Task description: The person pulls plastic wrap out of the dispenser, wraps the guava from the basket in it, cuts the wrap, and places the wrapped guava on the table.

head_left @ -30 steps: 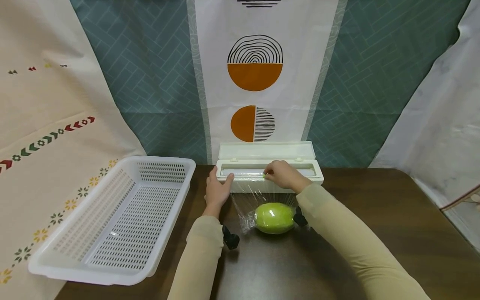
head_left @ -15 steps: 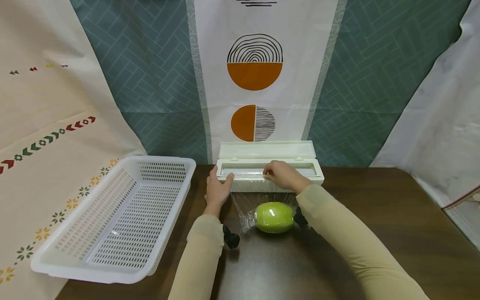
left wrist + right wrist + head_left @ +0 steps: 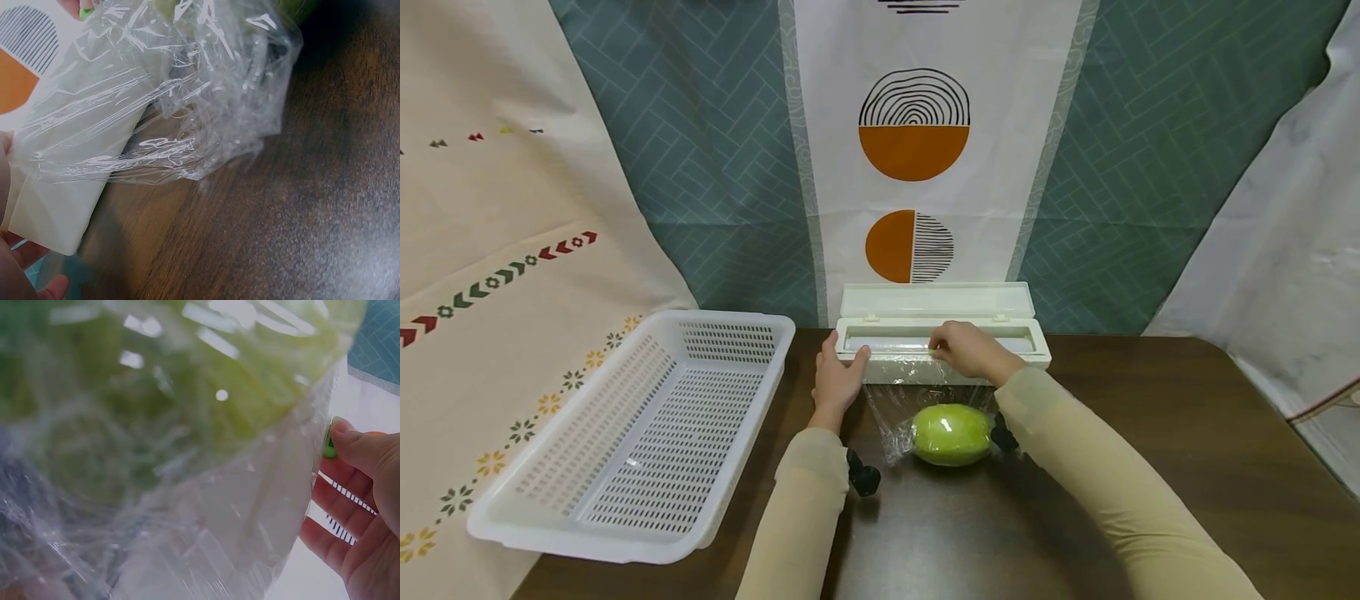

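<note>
Right grip has that little green slider pinched pretty much midway along the left-to-right wrap box, left hand holding its left end, film-wrapped green fruit just in front.

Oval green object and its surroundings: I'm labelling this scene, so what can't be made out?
Right wrist view: oval green object, blurred, cut off by the top and left edges, glare on the clear plastic film.
Left wrist view: left hand, cut off by the left edge.
Head view: inside of the open white plastic box, partly hidden by the right hand.
</note>
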The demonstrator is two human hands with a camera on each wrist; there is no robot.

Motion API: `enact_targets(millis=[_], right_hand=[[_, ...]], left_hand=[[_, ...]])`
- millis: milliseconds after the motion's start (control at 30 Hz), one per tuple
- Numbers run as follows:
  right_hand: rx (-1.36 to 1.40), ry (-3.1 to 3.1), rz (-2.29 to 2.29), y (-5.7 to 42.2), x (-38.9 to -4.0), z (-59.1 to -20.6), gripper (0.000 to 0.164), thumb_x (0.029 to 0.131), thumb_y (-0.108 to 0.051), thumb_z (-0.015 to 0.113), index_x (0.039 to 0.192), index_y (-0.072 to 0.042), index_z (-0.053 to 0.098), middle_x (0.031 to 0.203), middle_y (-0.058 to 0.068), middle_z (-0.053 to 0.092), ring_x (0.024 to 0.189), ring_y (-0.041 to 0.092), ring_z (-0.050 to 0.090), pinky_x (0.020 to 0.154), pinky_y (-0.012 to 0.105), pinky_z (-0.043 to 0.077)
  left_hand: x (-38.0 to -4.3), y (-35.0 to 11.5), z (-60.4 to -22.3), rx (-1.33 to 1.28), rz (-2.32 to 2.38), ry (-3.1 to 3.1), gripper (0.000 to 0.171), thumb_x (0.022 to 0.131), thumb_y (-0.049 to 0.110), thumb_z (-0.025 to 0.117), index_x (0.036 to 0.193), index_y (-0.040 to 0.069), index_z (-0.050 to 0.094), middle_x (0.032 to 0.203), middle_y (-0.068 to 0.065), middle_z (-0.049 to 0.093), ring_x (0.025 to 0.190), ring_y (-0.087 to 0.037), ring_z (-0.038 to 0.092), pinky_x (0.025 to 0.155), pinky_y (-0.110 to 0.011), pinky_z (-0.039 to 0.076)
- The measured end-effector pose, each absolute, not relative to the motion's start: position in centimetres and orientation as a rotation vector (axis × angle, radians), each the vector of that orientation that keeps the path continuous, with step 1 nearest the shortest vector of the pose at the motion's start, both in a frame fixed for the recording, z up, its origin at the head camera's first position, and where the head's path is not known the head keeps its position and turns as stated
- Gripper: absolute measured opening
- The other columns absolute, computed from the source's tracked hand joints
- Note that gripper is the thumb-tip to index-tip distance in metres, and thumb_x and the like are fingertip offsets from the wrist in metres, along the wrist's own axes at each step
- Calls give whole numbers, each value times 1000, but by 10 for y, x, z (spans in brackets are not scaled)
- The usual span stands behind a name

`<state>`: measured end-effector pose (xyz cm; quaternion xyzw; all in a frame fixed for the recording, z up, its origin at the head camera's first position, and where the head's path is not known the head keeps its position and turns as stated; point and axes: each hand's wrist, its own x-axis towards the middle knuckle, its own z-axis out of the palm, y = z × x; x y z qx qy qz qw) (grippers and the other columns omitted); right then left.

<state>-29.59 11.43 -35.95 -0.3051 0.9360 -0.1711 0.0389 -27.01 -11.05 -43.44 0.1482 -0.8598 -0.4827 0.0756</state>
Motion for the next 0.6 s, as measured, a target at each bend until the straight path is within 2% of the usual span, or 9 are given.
enact_targets(millis=[600], right_hand=[[-961,2867,-506,114,-298,-361,18,93,-11,59,105,-1,68,100,12,68,93,25,63,83,38,51]], left_hand=[[-269,-111,-434,424,-1449,-2573,74,89,51,54,150,25,21,147,-14,32,133,-37,38,100,-71,19]])
